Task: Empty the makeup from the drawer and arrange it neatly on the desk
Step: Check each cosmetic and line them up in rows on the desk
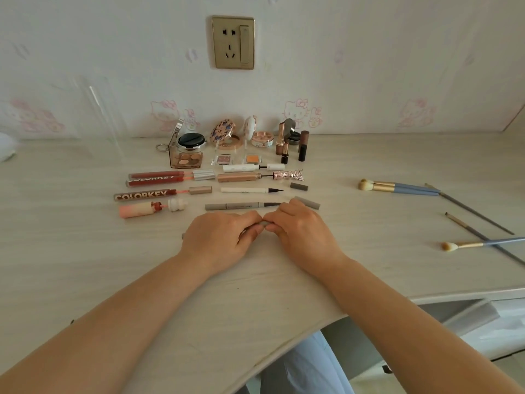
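Observation:
My left hand and my right hand meet over the desk, both pinching one thin grey makeup pen; most of it is hidden under my fingers. Just beyond lies an uncapped grey pen with its grey cap beside my right hand. Further back, makeup lies in rows: lip gloss tubes, a pink bottle, a white eyeliner, mascaras, eyeshadow palettes, open compacts and lipsticks.
Makeup brushes lie loose at the right: a blue-handled pair, thin grey ones and one near the edge. An open drawer shows under the desk's right front edge. A clear acrylic stand is at the back left. A wall socket is above.

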